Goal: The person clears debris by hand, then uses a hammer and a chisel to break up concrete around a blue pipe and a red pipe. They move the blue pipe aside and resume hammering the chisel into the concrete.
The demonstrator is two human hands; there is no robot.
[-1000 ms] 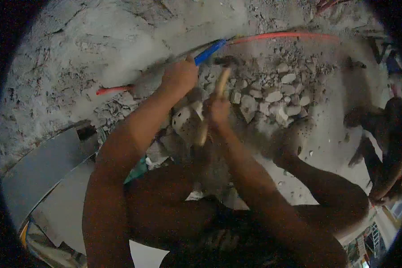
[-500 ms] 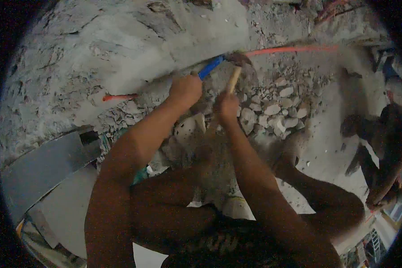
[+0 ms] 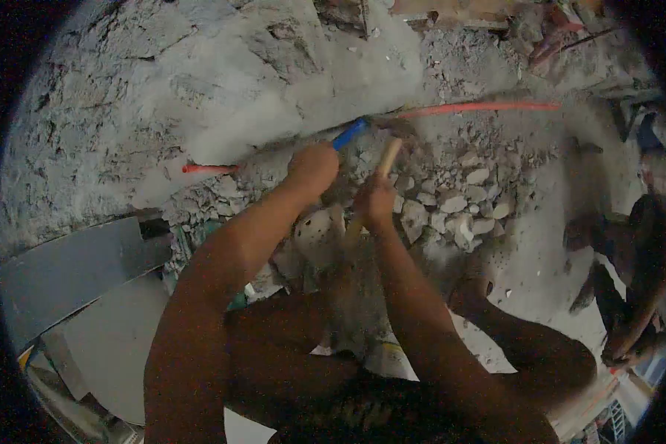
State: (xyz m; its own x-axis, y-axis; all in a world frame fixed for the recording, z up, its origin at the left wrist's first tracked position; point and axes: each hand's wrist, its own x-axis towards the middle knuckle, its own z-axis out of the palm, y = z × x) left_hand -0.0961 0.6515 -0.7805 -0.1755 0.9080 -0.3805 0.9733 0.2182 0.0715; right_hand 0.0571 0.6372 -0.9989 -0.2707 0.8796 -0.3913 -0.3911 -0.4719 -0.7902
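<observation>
Here, mid-frame, our left hand point(image 3: 314, 166) grips the blue-handled chisel point(image 3: 350, 134), right hand point(image 3: 375, 202) clenching the hammer point(image 3: 383, 161); next strike needs a square hit

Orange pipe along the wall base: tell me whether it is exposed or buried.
Partly exposed. The orange pipe shows right of the left hand and again further left; between, rubble and the hand hide it.

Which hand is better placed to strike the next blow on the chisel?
Right. The right hand grips the wooden hammer handle, its head beside the blue-handled chisel. The left hand is taken up holding that chisel against the grey concrete wall.
</observation>
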